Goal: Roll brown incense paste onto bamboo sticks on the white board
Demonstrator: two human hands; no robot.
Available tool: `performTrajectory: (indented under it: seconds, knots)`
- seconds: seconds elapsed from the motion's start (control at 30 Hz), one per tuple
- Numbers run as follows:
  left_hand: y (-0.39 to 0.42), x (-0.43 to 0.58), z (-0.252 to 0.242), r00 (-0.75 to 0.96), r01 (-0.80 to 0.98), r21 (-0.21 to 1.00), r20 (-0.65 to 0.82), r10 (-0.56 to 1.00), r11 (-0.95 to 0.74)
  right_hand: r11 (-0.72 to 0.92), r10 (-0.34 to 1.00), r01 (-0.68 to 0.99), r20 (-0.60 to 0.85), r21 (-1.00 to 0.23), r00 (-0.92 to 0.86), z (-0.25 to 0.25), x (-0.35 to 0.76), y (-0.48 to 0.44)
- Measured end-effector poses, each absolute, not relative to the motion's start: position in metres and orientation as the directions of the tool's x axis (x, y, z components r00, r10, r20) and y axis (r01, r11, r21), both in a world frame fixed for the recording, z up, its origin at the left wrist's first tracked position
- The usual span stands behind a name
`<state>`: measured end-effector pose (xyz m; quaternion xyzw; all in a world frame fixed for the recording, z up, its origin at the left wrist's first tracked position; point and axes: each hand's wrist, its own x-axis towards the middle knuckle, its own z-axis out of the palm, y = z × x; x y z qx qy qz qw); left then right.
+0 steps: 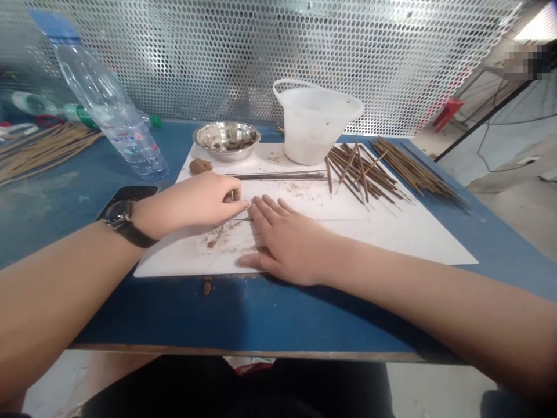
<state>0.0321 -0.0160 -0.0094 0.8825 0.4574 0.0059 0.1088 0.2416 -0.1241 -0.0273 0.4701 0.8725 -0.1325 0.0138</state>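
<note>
My left hand, with a dark watch at the wrist, hovers over or rests on the left part of a white board. Its fingers are curled, and the thumb and index tips come close together; anything between them is too small to make out. Flat on the board, with fingers stretched, lies my right hand. A thin stick runs crosswise beneath the right hand, its middle hidden. Brown crumbs lie between the hands. Behind the left hand sits a brown lump of dough, beside a row of thin dark sticks.
Behind stand a metal bowl with brown bits and a white plastic bucket. Coated brown sticks lie right, with another bundle beyond. A water bottle and a dark phone-like slab are left. Perforated metal closes the back.
</note>
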Motion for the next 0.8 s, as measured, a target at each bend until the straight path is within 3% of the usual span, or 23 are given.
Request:
performTrajectory:
  seconds: [0.17, 0.4, 0.6, 0.8]
  knots:
    - [-0.017, 0.033, -0.011, 0.577, 0.812, 0.181, -0.097, 0.811, -0.555, 0.501, 0.806, 0.816, -0.19, -0.288, -0.561, -0.022, 0.243, -0.144]
    - [-0.02, 0.037, -0.005, 0.551, 0.834, 0.136, -0.139, 0.823, -0.535, 0.546, 0.797, 0.787, -0.11, -0.287, -0.593, -0.035, 0.26, -0.098]
    - [-0.019, 0.037, -0.006, 0.574, 0.819, 0.118, -0.134, 0.808, -0.562, 0.5, 0.79, 0.811, -0.223, -0.303, -0.571, -0.021, 0.255, -0.132]
    - [-0.019, 0.036, -0.008, 0.568, 0.822, 0.117, -0.117, 0.814, -0.557, 0.473, 0.836, 0.847, -0.178, -0.244, -0.519, -0.028, 0.255, -0.104]
